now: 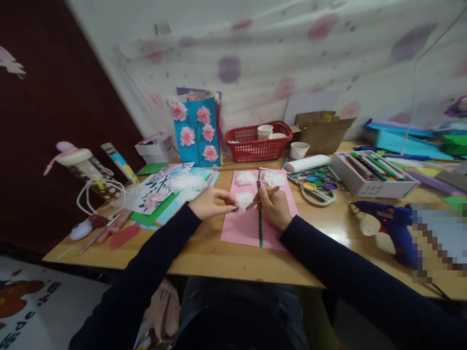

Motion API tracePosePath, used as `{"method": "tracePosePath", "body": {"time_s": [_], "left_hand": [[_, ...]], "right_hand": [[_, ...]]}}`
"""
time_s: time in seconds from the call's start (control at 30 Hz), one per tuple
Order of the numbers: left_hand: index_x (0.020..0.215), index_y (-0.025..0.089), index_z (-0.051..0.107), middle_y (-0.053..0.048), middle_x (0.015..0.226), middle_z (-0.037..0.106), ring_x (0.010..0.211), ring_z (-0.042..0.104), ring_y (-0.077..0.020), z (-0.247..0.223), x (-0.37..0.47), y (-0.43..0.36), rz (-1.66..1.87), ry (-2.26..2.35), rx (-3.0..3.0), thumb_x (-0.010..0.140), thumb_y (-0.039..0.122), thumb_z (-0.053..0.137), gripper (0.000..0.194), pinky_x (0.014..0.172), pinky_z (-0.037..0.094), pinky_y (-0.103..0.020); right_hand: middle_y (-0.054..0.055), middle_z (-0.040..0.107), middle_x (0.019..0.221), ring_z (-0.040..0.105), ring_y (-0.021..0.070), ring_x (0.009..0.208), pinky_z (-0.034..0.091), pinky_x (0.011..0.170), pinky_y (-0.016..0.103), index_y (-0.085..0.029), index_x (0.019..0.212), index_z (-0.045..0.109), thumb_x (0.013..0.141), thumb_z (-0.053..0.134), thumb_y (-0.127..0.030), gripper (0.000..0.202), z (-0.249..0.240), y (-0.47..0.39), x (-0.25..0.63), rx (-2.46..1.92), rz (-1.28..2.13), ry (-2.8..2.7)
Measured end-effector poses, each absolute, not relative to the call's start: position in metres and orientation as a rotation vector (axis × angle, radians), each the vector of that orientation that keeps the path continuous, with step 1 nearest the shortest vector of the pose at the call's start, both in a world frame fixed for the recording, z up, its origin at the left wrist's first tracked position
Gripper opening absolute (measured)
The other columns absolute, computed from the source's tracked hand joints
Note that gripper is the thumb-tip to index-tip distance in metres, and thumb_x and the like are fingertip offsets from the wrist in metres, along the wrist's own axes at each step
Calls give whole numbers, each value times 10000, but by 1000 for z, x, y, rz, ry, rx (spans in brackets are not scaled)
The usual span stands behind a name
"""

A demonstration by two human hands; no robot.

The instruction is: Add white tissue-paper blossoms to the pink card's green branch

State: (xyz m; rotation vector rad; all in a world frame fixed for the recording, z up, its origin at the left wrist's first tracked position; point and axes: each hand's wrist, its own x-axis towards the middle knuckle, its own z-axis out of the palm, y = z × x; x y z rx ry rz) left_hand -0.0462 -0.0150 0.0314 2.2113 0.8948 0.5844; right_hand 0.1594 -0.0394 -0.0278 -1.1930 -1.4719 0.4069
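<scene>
A pink sheet (237, 227) lies on the table with a dark green stripe (260, 228) down its middle. White fluffy tufts sit on it: one at the upper left (245, 178), one at the upper right (273, 178) and one lower left (244, 200). My right hand (275, 206) grips a thin brown stick (252, 205), its tip at the lower tuft. At that tuft's left edge are the fingertips of my left hand (212, 203), thumb and index finger slightly apart; whether they pinch any fluff is too small to tell.
Behind the sheet stand a red basket (255, 146) and a blue flower card (193, 131). To the right are scissors (317, 197), a box of markers (375, 187) and a blue glue gun (392, 226). Papers with loose white fluff (186, 182) lie left.
</scene>
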Motion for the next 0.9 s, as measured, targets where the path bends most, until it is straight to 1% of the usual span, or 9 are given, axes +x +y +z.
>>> {"method": "tracePosePath", "body": {"time_s": [0.13, 0.2, 0.4, 0.5, 0.57, 0.7, 0.8, 0.83, 0.9], "left_hand": [[761, 183, 752, -35, 739, 730, 704, 624, -175, 20, -26, -7, 403, 888, 2338, 686, 210, 664, 119, 692, 474, -270], [754, 190, 755, -33, 735, 727, 705, 614, -177, 16, -20, -2, 379, 911, 2425, 680, 184, 650, 128, 686, 461, -271], [766, 185, 752, -47, 739, 729, 736, 620, -201, 12, -9, 6, 278, 1036, 2633, 695, 154, 599, 172, 730, 431, -309], [780, 187, 746, -43, 733, 718, 776, 623, -212, 13, -6, 3, 263, 1100, 2700, 710, 175, 602, 160, 804, 405, -348], [796, 193, 744, -39, 740, 713, 795, 624, -217, 15, -5, 1, 237, 1127, 2720, 721, 184, 600, 162, 837, 386, -375], [818, 204, 733, -30, 751, 709, 797, 621, -212, 16, -7, 1, 227, 1156, 2721, 734, 163, 573, 185, 840, 373, -388], [938, 192, 702, -61, 929, 709, 941, 603, -247, 13, -15, 3, 285, 1148, 2725, 728, 204, 605, 232, 860, 378, -389], [1011, 189, 677, -77, 1018, 692, 1008, 582, -269, 11, -19, 3, 302, 1157, 2725, 722, 249, 632, 299, 876, 375, -401], [1177, 184, 591, -112, 1184, 628, 1128, 519, -315, 6, -27, 2, 310, 1200, 2717, 693, 376, 690, 530, 920, 356, -444]], "right_hand": [[15, 578, 425, 548, 125, 391, 411, 457, 236, -185, 567, 575, 916, 322, -574, 581, -29, -37, 160, -1231, 358, -1444], [14, 578, 431, 547, 125, 400, 404, 462, 237, -185, 573, 576, 923, 316, -559, 574, -30, -35, 161, -1245, 350, -1447], [5, 566, 420, 545, 124, 398, 411, 463, 239, -193, 564, 568, 927, 312, -552, 571, -29, -38, 162, -1199, 314, -1416], [-3, 558, 403, 540, 117, 378, 415, 451, 229, -193, 563, 572, 935, 311, -535, 568, -28, -43, 161, -1149, 311, -1456], [-4, 571, 412, 550, 112, 378, 412, 448, 219, -190, 571, 578, 940, 323, -511, 552, -28, -44, 159, -1141, 300, -1521], [1, 608, 452, 574, 109, 401, 406, 456, 208, -191, 588, 580, 950, 323, -466, 522, -29, -42, 157, -1158, 237, -1611], [3, 621, 470, 582, 110, 415, 405, 465, 205, -194, 597, 580, 957, 318, -443, 511, -31, -40, 157, -1180, 186, -1644], [3, 622, 471, 585, 111, 419, 404, 469, 204, -194, 601, 582, 958, 317, -437, 507, -31, -40, 157, -1187, 173, -1656], [2, 625, 476, 587, 110, 425, 401, 476, 202, -192, 611, 587, 962, 314, -430, 504, -32, -40, 157, -1197, 155, -1679]]}}
